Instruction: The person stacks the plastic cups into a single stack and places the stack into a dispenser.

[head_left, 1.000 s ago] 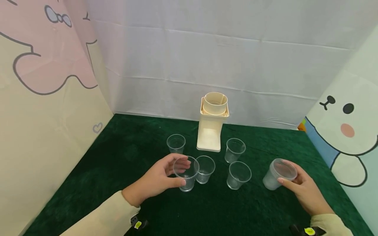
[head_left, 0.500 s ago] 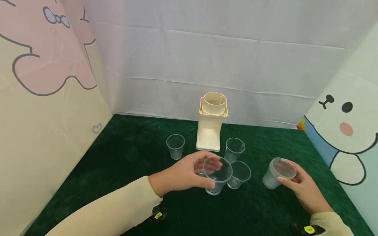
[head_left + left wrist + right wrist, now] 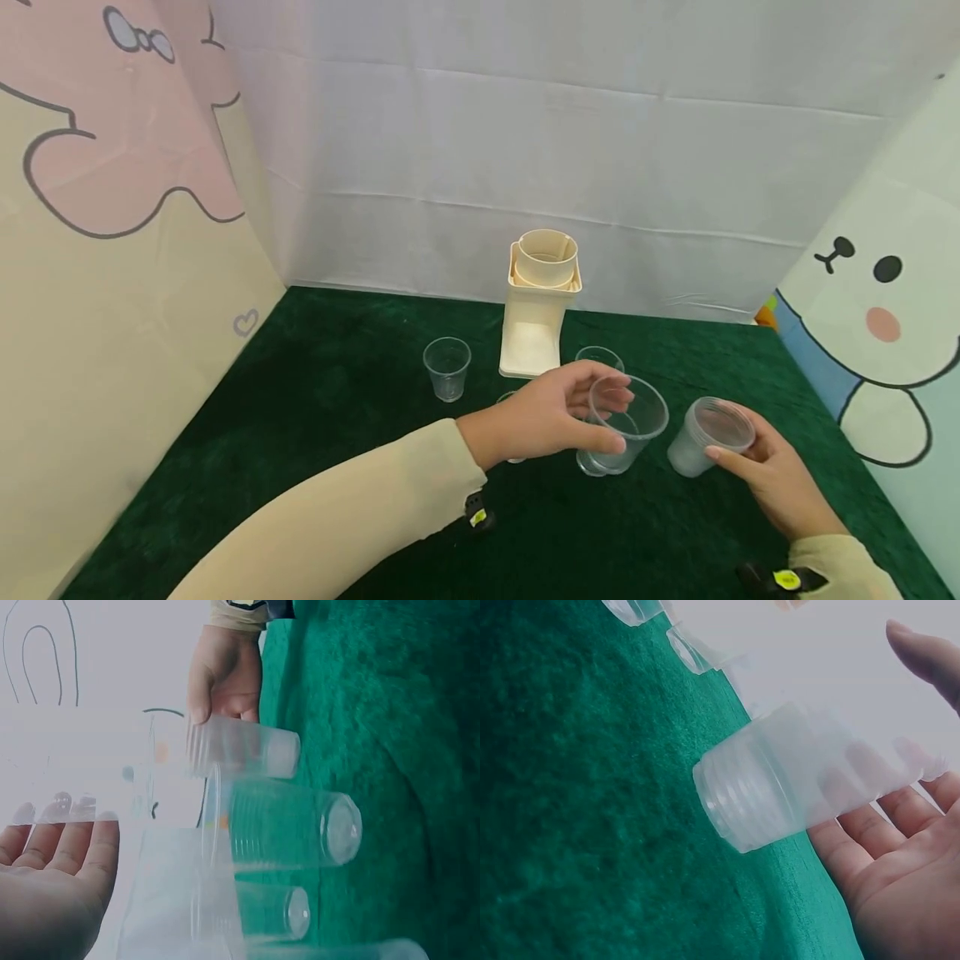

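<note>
My left hand (image 3: 551,414) holds a clear plastic cup (image 3: 632,454) by its sides, thumb in front and fingers behind, right of the table's middle. To the right, my right hand (image 3: 776,475) grips a stack of nested clear cups (image 3: 692,446), tilted slightly; its layered rims show. The held cup is close to the stack, apart from it. Behind the held cup, a standing cup (image 3: 591,464) is mostly hidden. Another cup is largely covered by my left hand. In the right wrist view the stack (image 3: 742,787) lies against the fingers (image 3: 870,832).
A cream plastic stand (image 3: 530,346) with a round tube on top stands at the back middle. One clear cup (image 3: 447,372) is left of it, another (image 3: 600,357) to its right. A green cloth (image 3: 337,375) covers the table; a white curtain hangs behind.
My left hand has carried its cup from left of the middle rightward, past the standing cups, toward the stack. My right hand and the stack have stayed in place.
</note>
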{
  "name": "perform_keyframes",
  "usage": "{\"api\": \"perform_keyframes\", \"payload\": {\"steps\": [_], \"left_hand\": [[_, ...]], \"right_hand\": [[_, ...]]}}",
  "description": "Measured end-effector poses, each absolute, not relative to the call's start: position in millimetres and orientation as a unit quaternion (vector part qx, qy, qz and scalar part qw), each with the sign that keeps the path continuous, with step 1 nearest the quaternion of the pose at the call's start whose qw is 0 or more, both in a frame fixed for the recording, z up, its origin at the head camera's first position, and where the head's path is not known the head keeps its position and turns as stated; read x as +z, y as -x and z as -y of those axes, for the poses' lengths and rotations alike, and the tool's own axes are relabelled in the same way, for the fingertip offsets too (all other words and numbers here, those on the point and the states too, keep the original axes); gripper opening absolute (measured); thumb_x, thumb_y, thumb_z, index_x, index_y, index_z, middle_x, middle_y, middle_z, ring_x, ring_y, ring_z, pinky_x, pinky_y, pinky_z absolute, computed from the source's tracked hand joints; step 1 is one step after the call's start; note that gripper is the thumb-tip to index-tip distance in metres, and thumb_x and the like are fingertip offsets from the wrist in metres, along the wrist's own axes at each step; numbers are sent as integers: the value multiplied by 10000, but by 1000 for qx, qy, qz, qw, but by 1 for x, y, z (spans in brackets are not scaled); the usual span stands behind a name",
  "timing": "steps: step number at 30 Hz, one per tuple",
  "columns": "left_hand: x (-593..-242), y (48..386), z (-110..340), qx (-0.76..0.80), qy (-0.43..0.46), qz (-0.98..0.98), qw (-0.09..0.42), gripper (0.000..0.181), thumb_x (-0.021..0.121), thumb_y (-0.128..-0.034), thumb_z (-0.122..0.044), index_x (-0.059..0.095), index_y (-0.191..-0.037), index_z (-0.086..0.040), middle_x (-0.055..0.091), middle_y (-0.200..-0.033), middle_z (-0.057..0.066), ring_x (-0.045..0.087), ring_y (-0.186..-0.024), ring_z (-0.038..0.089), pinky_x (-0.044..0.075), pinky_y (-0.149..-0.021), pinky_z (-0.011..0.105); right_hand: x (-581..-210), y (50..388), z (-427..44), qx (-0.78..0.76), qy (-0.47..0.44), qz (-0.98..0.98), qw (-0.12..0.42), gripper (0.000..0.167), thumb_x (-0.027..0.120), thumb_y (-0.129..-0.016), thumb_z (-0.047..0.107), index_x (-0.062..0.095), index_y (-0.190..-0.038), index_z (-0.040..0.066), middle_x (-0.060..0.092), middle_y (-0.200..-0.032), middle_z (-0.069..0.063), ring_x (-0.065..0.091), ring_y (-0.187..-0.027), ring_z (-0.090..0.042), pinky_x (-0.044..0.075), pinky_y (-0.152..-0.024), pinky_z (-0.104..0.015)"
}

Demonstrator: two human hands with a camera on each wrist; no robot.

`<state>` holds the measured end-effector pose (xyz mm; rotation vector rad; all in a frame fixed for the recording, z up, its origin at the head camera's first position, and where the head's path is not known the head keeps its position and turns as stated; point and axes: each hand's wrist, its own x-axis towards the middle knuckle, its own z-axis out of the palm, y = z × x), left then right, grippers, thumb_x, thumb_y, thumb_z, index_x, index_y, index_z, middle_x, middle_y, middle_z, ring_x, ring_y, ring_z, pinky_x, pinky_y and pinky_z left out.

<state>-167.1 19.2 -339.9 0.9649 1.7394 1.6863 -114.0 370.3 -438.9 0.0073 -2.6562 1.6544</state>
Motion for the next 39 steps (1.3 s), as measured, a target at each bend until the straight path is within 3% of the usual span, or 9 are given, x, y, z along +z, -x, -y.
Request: {"api": "perform_keyframes", "payload": {"steps": [10,17,28,31,36,39], "left_hand": [[-334,173,-58,610,-360,-659,253,594,786,-934,-131,513,-1461,-141,622,-1353,-85,576,-1218,-8,455,-1024,186],[-336,175,-87,582,-350,-689,254,617,817,-912,-188,525,-1456,-211,613,-1321,-160,559,-1199,-36,456,-1002,168],[-327,174,-118,586,-334,-691,260,574,808,-917,-207,550,-1423,-281,597,-1304,-219,549,-1153,-52,496,-934,197],[-323,174,-126,583,-330,-699,251,568,810,-914,-219,554,-1416,-291,598,-1294,-231,544,-1155,-65,490,-934,187],[-318,175,-141,570,-327,-717,232,572,811,-911,-237,551,-1415,-309,601,-1261,-248,545,-1123,-85,485,-921,168],[-319,176,-148,570,-323,-719,232,574,807,-916,-229,548,-1424,-295,602,-1239,-242,549,-1106,-79,484,-924,172]], "right_hand": [[-440,116,-372,526,-1,851,4,624,655,-1038,191,337,-1570,122,488,-1310,160,557,-1092,81,517,-812,-140],[-440,115,-373,537,-10,843,3,654,642,-1043,162,287,-1585,71,482,-1341,120,554,-1108,93,514,-819,-131],[-437,114,-375,539,-16,842,-2,573,616,-1057,156,349,-1563,171,497,-1295,247,560,-1095,105,529,-809,-161],[-436,115,-373,536,-4,844,-8,627,626,-1055,191,310,-1594,153,483,-1377,171,526,-1111,130,520,-819,-151],[-437,114,-370,521,17,853,-25,756,637,-1050,246,192,-1628,47,395,-1503,-82,490,-1108,134,509,-818,-146],[-436,113,-371,512,17,858,-24,726,637,-1050,255,224,-1598,19,478,-1417,-6,525,-1091,107,520,-811,-167]]}}
